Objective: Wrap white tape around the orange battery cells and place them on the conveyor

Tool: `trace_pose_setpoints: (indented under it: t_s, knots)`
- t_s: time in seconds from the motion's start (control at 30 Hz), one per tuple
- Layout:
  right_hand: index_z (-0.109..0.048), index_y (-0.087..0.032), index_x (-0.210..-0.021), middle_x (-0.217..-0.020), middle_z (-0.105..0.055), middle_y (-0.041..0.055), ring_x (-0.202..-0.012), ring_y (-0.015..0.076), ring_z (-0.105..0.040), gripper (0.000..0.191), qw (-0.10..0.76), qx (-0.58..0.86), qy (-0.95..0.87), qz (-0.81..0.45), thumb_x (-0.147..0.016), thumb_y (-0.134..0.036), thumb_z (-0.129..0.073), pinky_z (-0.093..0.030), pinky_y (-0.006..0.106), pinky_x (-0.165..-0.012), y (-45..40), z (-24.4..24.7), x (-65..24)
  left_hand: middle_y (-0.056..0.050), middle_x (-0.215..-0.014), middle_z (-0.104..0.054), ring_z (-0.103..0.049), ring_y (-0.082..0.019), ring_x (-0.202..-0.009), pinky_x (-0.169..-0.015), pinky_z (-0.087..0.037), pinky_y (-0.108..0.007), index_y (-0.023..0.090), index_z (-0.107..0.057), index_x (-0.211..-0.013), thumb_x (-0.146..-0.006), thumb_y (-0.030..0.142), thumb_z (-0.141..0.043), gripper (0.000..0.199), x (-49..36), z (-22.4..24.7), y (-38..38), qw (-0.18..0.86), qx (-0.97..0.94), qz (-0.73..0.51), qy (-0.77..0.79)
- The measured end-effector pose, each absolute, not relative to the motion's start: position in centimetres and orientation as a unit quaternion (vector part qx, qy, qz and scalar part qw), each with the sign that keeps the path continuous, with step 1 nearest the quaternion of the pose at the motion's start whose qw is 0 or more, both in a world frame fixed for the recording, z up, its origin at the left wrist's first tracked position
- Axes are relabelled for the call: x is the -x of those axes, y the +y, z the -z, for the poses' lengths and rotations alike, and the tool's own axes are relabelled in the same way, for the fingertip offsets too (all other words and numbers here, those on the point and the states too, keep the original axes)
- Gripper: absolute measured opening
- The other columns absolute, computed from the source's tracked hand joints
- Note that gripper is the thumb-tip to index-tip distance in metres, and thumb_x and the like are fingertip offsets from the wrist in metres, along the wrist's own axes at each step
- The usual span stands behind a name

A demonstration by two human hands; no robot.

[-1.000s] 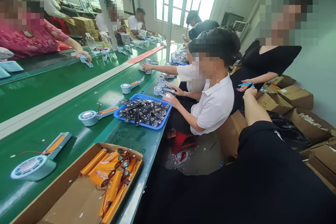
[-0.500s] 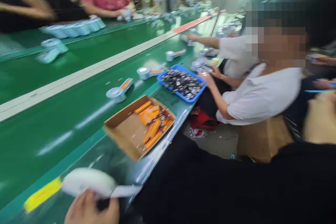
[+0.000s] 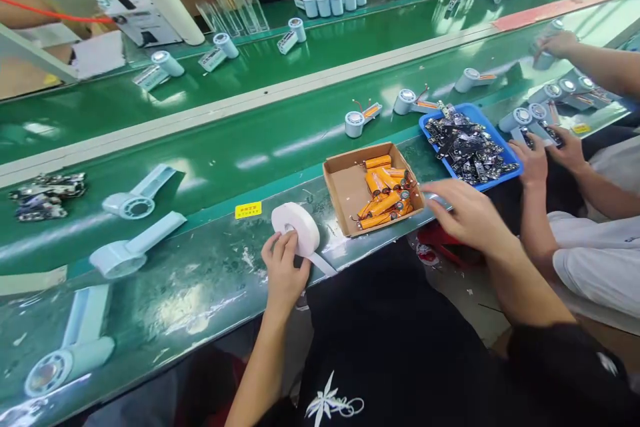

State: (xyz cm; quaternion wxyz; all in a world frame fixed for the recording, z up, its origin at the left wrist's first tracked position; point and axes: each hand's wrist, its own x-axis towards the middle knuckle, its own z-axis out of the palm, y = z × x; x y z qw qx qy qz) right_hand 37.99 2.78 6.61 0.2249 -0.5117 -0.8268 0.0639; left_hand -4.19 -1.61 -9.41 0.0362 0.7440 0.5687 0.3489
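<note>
My left hand [image 3: 286, 273] has its fingers and thumb around the near side of a white tape roll [image 3: 306, 225], which stands tilted on the green bench with a loose strip running to the bench edge. My right hand [image 3: 467, 217] hangs over the bench edge at the right corner of a cardboard tray [image 3: 345, 197]; its thumb and fingers are slightly blurred, and I cannot make out anything between them. Orange batteries [image 3: 383, 203] with thin wires lie heaped in the tray's right part. A yellow label [image 3: 249, 210] is stuck behind the roll.
A blue basket [image 3: 517, 167] of black circuit boards stands right of the tray. Light-blue fan housings [image 3: 117, 257] lie at the left, others along the green conveyor [image 3: 210, 137]. Co-workers' hands [image 3: 535, 157] work at the right; more people stand across the line.
The view has swung left and down. My right hand has come from the far right to beside the cardboard tray. My left hand is still at the tape roll.
</note>
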Motion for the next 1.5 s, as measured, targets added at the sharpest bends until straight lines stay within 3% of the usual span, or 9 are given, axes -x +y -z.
trace_pose_setpoints:
  t_s: [0.27,0.37,0.5,0.6,0.8,1.07,1.2,1.33,1.5]
  knots:
    - [-0.084,-0.012,-0.123,-0.115,-0.081,0.023,-0.106,0.0365,-0.078,0.026,-0.143,0.521,-0.841,-0.025,-0.104,-0.018,-0.066,-0.06,0.043,-0.088,19.5,-5.0,-28.8,-0.017,-0.135,-0.071,-0.053,-0.038,-0.14,-0.122,-0.045,-0.061,0.02,-0.069,-0.137,-0.092,0.015,-0.065,0.045,3.8,8.6,-1.7,0.033,-0.754,-0.344,0.559]
    - [-0.086,-0.018,-0.121,-0.111,-0.083,0.017,-0.105,0.0349,-0.079,0.027,-0.069,0.516,-0.853,-0.047,-0.107,-0.022,-0.064,-0.061,0.045,-0.092,19.4,-5.0,-30.1,-0.015,-0.13,-0.073,-0.054,-0.037,-0.138,-0.119,-0.046,-0.059,0.021,-0.071,-0.132,-0.092,0.013,-0.065,0.042,3.4,7.3,-1.9,0.007,-0.77,-0.335,0.543]
    - [-0.083,-0.023,-0.13,-0.121,-0.083,0.0084,-0.109,0.0289,-0.078,0.033,0.243,0.528,-0.803,-0.13,-0.11,-0.029,-0.058,-0.064,0.044,-0.1,16.3,-4.4,-32.2,-0.013,-0.124,-0.075,-0.056,-0.036,-0.134,-0.119,-0.047,-0.061,0.022,-0.075,-0.131,-0.091,0.009,-0.066,0.043,2.5,4.9,-1.9,-0.04,-0.794,-0.322,0.514]
    - [-0.079,-0.021,-0.138,-0.124,-0.082,0.0086,-0.108,0.028,-0.079,0.037,0.359,0.531,-0.745,-0.184,-0.111,-0.03,-0.057,-0.066,0.044,-0.097,14.0,-3.8,-31.9,-0.013,-0.125,-0.076,-0.054,-0.037,-0.134,-0.114,-0.051,-0.057,0.024,-0.078,-0.133,-0.092,0.008,-0.065,0.045,1.6,3.6,-1.5,-0.037,-0.8,-0.294,0.522]
    - [-0.08,-0.014,-0.139,-0.129,-0.08,0.0143,-0.12,0.0315,-0.075,0.047,0.114,0.5,-0.845,-0.148,-0.103,-0.006,-0.05,-0.059,0.045,-0.11,13.6,-4.1,-29.4,-0.014,-0.128,-0.076,-0.049,-0.037,-0.136,-0.111,-0.054,-0.052,0.022,-0.076,-0.139,-0.091,0.004,-0.065,0.052,0.2,2.6,-0.5,-0.021,-0.819,-0.293,0.493]
    - [-0.079,-0.012,-0.133,-0.124,-0.08,0.0197,-0.125,0.0409,-0.072,0.046,-0.086,0.434,-0.891,-0.104,-0.117,-0.05,-0.058,-0.049,0.054,-0.11,11.4,-4.7,-25.0,-0.013,-0.125,-0.076,-0.053,-0.037,-0.133,-0.116,-0.046,-0.056,0.022,-0.074,-0.135,-0.089,0.004,-0.068,0.049,0.7,2.8,-1.0,-0.048,-0.793,-0.323,0.514]
    - [-0.072,-0.009,-0.14,-0.116,-0.08,0.0242,-0.112,0.0421,-0.077,0.055,-0.132,0.457,-0.873,-0.112,-0.115,-0.057,-0.058,-0.055,0.046,-0.093,11.1,-4.9,-23.0,-0.014,-0.124,-0.076,-0.052,-0.036,-0.132,-0.113,-0.047,-0.052,0.02,-0.072,-0.135,-0.091,0.004,-0.069,0.047,1.0,2.9,-1.2,-0.053,-0.792,-0.33,0.51]
    - [-0.058,-0.021,-0.163,-0.124,-0.08,0.0205,-0.109,0.0398,-0.078,0.055,-0.156,0.422,-0.878,-0.165,-0.112,-0.039,-0.061,-0.055,0.04,-0.084,12.4,-5.9,-23.2,-0.013,-0.124,-0.076,-0.052,-0.036,-0.133,-0.112,-0.047,-0.052,0.02,-0.071,-0.135,-0.092,0.004,-0.069,0.045,1.2,3.0,-1.4,-0.049,-0.797,-0.323,0.508]
    - [-0.065,-0.02,-0.153,-0.121,-0.08,0.0209,-0.107,0.0419,-0.078,0.049,-0.161,0.442,-0.87,-0.148,-0.111,-0.042,-0.058,-0.056,0.042,-0.082,12.5,-5.7,-23.4,-0.013,-0.124,-0.077,-0.055,-0.036,-0.131,-0.113,-0.048,-0.054,0.021,-0.073,-0.134,-0.093,0.005,-0.069,0.044,1.2,3.2,-1.6,-0.045,-0.795,-0.321,0.513]
